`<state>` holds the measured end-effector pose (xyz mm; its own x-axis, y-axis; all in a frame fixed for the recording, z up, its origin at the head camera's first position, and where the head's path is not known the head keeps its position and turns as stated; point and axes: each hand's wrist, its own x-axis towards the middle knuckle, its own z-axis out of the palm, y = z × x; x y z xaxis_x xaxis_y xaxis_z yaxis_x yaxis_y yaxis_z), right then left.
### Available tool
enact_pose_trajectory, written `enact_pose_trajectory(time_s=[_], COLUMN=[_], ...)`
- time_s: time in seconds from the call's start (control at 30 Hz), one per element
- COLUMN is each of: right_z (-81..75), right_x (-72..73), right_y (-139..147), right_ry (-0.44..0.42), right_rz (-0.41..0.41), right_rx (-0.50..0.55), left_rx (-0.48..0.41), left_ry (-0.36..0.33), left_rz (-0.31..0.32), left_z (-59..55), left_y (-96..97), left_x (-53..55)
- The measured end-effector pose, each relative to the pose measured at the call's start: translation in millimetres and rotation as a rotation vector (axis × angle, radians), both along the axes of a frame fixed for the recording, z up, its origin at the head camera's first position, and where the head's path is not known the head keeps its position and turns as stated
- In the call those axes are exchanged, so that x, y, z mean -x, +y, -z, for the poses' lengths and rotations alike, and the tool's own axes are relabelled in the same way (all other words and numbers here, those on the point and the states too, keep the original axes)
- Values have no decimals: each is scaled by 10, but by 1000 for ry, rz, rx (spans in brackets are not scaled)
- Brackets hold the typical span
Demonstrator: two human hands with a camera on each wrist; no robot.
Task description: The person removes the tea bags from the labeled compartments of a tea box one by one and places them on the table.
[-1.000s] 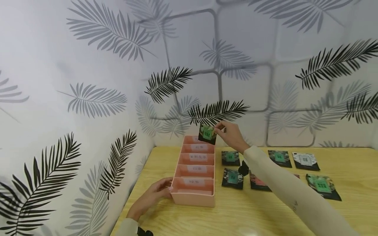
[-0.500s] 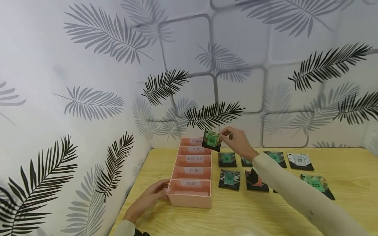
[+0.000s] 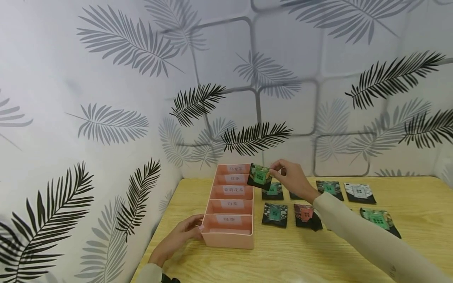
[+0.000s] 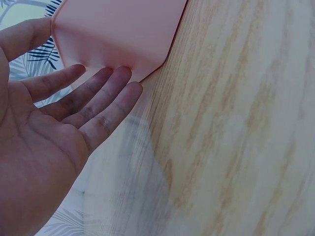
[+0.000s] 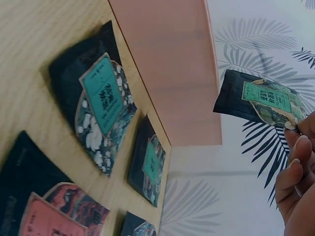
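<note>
My right hand [image 3: 293,180] pinches a black tea sachet [image 3: 260,177] with a green label by its edge, with thumb and fingertips. The sachet hangs in the air just right of the pink divided box [image 3: 229,240], near its far compartments. In the right wrist view, the held tea sachet [image 5: 266,101] shows its label face, tilted. My left hand [image 3: 179,237] rests at the box's near left corner. In the left wrist view, the fingers [image 4: 106,120] lie fairly straight with tips against the box's outer side, and the thumb touches its edge.
White labels with Chinese characters mark the box's compartments. Right of it lie several sachets, among them a grey-patterned one [image 3: 274,214], a red-labelled one [image 3: 306,215], a white-labelled one [image 3: 360,193] and a green one [image 3: 380,221]. My right forearm covers part of them. A patterned wall [image 3: 276,110] stands behind the table.
My right hand has moved right and lower with the pinched sachet, from over the box's far end to beside it. The left hand stays at the box's corner. The head view has shifted slightly.
</note>
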<state>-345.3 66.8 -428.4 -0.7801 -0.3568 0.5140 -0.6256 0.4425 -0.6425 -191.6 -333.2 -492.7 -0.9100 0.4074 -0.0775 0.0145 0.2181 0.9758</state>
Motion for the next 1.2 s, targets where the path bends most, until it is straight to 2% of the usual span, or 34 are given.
enact_pose_trajectory(time_s=[0.3, 0.5, 0.63, 0.9, 1.03, 1.2], right_z=[115, 139, 175, 296, 336, 397], right_x=[-154, -257, -315, -468, -579, -710], right_y=[126, 202, 280, 403, 437, 465], right_ry=[-75, -60, -43, -87, -145, -267], right_rz=[22, 33, 11, 22, 9, -3], right_rx=[-34, -33, -20, -55, -51, -32], left_rx=[0, -4, -6, -11, -17, -28], left_ry=[4, -7, -4, -10, -8, -9], left_rz=[-7, -16, -11, -7, -5, -5], left_z=[23, 30, 30, 26, 21, 11], left_y=[-2, -9, -8, 5, 13, 11], left_x=[3, -8, 1, 5, 2, 1])
